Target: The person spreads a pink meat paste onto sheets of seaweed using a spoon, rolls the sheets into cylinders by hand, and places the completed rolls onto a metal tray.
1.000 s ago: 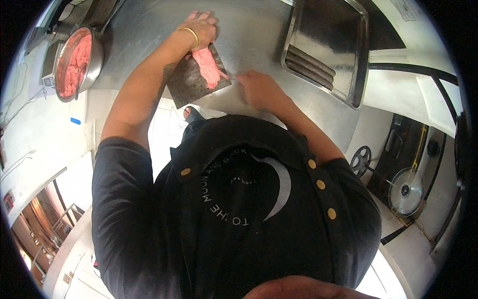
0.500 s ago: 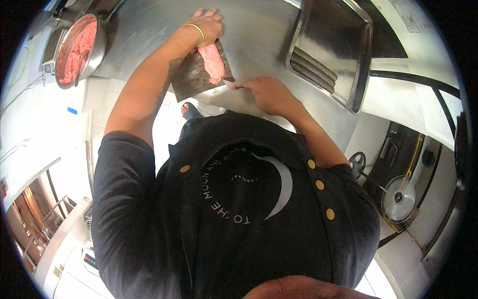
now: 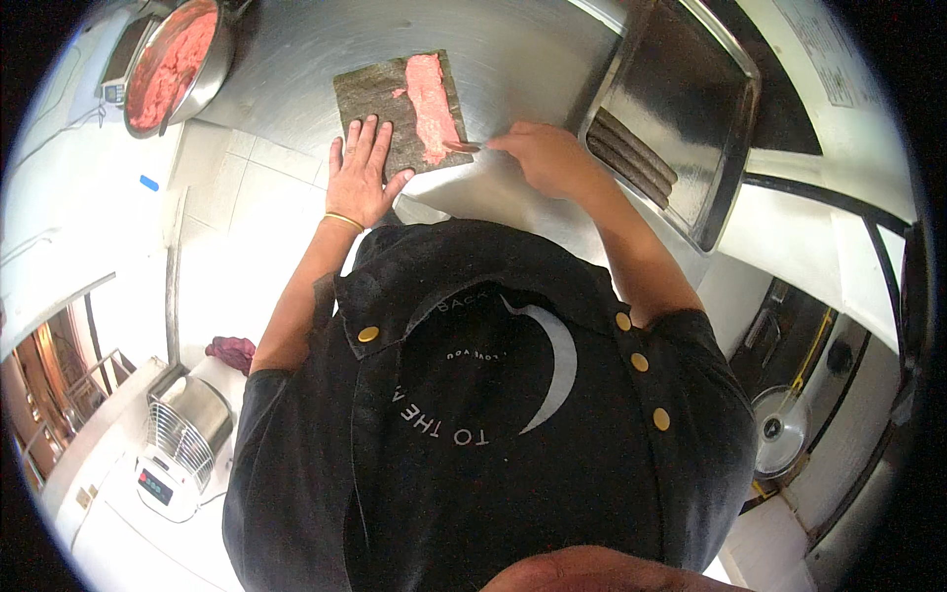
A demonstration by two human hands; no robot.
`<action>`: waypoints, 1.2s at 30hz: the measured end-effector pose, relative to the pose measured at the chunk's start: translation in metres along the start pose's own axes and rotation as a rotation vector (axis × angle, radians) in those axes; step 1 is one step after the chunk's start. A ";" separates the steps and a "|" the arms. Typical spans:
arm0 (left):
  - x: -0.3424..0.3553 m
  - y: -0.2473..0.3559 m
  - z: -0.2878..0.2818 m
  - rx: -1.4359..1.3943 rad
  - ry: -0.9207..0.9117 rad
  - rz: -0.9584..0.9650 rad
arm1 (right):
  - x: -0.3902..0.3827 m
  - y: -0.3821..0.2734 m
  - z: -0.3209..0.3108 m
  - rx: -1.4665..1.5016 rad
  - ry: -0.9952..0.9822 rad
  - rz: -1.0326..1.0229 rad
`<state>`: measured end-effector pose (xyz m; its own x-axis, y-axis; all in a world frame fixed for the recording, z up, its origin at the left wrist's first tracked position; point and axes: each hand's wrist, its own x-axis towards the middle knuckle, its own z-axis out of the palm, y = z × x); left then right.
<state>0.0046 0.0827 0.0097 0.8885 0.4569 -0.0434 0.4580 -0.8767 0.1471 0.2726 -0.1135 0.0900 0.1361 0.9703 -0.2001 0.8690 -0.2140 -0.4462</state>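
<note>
A dark, square nori sheet (image 3: 367,96) lies on the steel table. A strip of pink minced meat (image 3: 428,97) runs along its right side, with a small crumb beside it. My left hand (image 3: 361,176) rests flat on the sheet's near left corner, fingers spread and holding nothing. My right hand (image 3: 548,158) is closed around a slim spreading utensil (image 3: 462,146), whose tip touches the near end of the meat at the sheet's right edge. Whether it is a knife or a spatula I cannot tell; my fingers hide its handle.
A steel bowl (image 3: 210,91) of pink minced meat stands at the far left, beside a scale (image 3: 115,92). At the right, a metal tray (image 3: 712,212) holds several dark rolls (image 3: 631,158). The steel table's near edge (image 3: 454,183) passes just before me.
My left hand has come back from the far end of the meat to the sheet's near left corner. The utensil's tip has moved onto the meat's near end.
</note>
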 end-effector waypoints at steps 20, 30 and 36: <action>-0.001 -0.003 0.012 -0.048 0.095 0.033 | 0.002 0.009 0.006 -0.007 -0.085 -0.172; 0.031 -0.006 -0.016 -0.168 0.121 -0.113 | 0.048 0.016 -0.001 -0.132 -0.104 -0.119; 0.038 -0.016 -0.003 0.080 0.053 -0.047 | 0.029 -0.002 -0.014 0.015 -0.036 -0.178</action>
<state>0.0313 0.1146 0.0086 0.8641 0.5032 0.0046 0.5019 -0.8624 0.0662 0.2810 -0.0836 0.0975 -0.0369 0.9884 -0.1476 0.8706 -0.0407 -0.4903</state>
